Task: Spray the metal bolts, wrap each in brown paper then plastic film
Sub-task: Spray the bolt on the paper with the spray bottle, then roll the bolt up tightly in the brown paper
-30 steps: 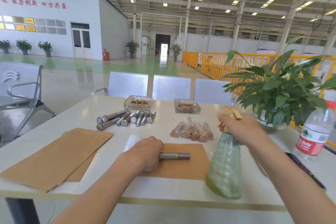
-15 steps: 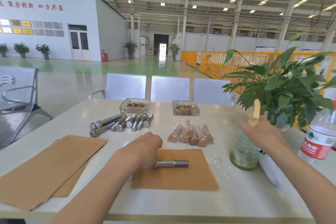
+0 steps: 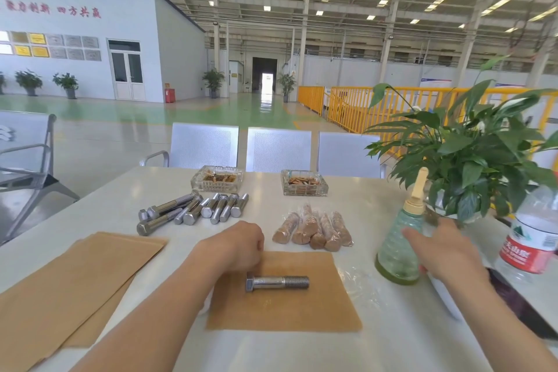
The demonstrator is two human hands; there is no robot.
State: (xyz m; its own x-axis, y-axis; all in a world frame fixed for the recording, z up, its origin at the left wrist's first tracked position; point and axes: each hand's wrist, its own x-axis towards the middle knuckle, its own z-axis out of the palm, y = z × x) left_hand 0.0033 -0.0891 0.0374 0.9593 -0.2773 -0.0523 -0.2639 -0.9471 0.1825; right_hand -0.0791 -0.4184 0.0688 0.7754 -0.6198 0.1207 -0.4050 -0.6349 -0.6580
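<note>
A steel bolt [image 3: 277,282] lies on its side on a brown paper sheet [image 3: 290,305] in front of me. My left hand [image 3: 238,246] hovers just behind the bolt's head, fingers curled, holding nothing. The green spray bottle [image 3: 398,248] stands upright on the table at the right. My right hand [image 3: 444,248] is beside the bottle with relaxed fingers, apart from it. Several bare bolts [image 3: 193,212] lie at the back left, and several wrapped bolts [image 3: 314,229] lie behind the sheet.
A stack of brown paper [image 3: 69,278] lies at the left. Two glass ashtrays [image 3: 304,187] sit at the far edge. A potted plant [image 3: 471,160] and a water bottle [image 3: 534,238] stand at the right. Clear plastic film [image 3: 359,281] lies beside the sheet.
My right hand set the spray bottle down on the table at the right and let go of it. My left hand released the bolt, which now lies free on the paper.
</note>
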